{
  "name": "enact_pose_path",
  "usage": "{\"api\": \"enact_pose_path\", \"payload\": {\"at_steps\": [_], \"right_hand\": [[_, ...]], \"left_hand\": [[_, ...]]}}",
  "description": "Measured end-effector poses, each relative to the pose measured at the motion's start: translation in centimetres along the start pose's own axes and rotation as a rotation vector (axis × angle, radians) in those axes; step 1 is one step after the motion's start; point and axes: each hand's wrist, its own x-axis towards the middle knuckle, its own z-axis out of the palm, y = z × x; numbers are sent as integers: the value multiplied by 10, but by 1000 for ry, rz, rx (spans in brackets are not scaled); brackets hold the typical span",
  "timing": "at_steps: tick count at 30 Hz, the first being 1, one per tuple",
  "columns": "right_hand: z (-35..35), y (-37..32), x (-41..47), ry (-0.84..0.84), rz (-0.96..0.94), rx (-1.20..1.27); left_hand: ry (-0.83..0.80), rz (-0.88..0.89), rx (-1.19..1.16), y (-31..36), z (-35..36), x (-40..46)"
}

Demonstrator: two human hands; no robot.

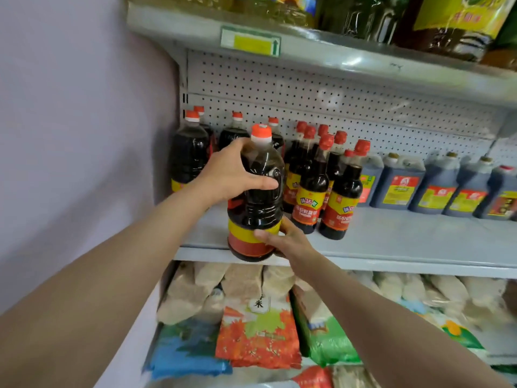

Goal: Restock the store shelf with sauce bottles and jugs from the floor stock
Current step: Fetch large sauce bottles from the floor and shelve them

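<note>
Both hands wrapped around one large dark sauce bottle (256,197) with an orange cap: left hand (233,170) curled over its shoulder, thumb across the front; right hand (282,238) gripping low at the yellow and red label, fingers tucked behind and partly under the base. Bottle held upright at the front lip of the grey metal shelf (391,242), base apparently overhanging the edge rather than seated on it. Likely risks from here: a heavy, smooth bottle slipping if either grip loosens before the base sits fully on the shelf; a push to the right knocking the cluster of smaller sauce bottles (321,186) standing just beside it, which could topple like skittles; a tilt on the lip sending it down onto the rice bags (257,331) stacked below. To the left and behind, more large bottles (190,155) of the same kind, so only a narrow gap to slide into. Further right along the same shelf, a row of square jugs (436,186). Pegboard back panel (335,91) behind the stock, another shelf above loaded with oil bottles (453,26), a plain pale wall (70,135) at the left.
</note>
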Motion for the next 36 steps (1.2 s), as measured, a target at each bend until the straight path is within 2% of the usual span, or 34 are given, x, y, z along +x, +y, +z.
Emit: {"api": "enact_pose_path", "payload": {"at_steps": [5, 12, 16, 19, 23, 28, 32, 36], "right_hand": [[15, 12, 39, -36, 26, -53], [36, 27, 87, 89, -28, -131], [43, 29, 109, 178, -16, -179], [45, 33, 118, 216, -4, -193], [35, 41, 114, 85, -8, -105], [33, 45, 117, 8, 123, 18], [38, 55, 115, 79, 71, 85], [34, 61, 119, 205, 67, 135]], "left_hand": [[-64, 39, 68, -28, 5, 34], [-120, -4, 5, -81, -16, 72], [49, 7, 131, -93, -1, 75], [193, 65, 127, -116, 15, 58], [377, -38, 33, -151, 51, 11], [314, -209, 3, -181, 93, -17], [298, -263, 44, -177, 98, -6], [241, -291, -30, -184, 101, 17]]}}
